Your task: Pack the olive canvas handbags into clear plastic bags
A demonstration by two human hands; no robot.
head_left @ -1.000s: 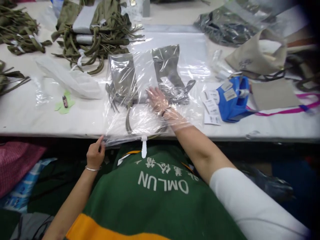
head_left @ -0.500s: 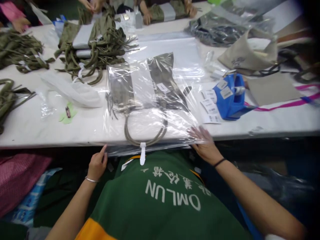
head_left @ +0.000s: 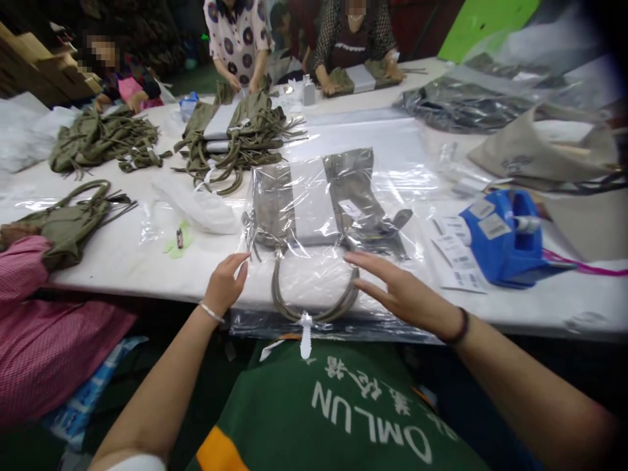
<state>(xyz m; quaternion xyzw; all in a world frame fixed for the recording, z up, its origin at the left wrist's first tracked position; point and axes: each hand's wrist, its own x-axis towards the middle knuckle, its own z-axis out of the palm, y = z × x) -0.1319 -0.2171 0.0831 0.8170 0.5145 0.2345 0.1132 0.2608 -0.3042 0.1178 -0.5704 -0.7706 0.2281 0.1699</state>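
In front of me an olive handbag [head_left: 275,203] lies inside a clear plastic bag [head_left: 318,275], a white paper band [head_left: 314,203] around its middle. Its looped handles [head_left: 279,294] point toward me, with a white tag [head_left: 305,335] hanging past the table edge. My left hand [head_left: 228,282] is at the plastic's left side, fingers apart and holding nothing. Over the right part of the plastic, near the handles, my right hand [head_left: 400,291] is spread open. Whether either hand touches the plastic, I cannot tell.
Flat clear bags [head_left: 363,137] lie behind the handbag. A blue tape dispenser [head_left: 505,242] and label sheets [head_left: 456,252] are at right. More olive bags [head_left: 235,131] are piled at back left. Co-workers [head_left: 240,39] stand across the table; a pink sleeve [head_left: 24,268] is at left.
Both hands have moved forward from the table's edge, and the right hand has also come inward over the plastic. The view has tilted up, showing more of the co-workers.
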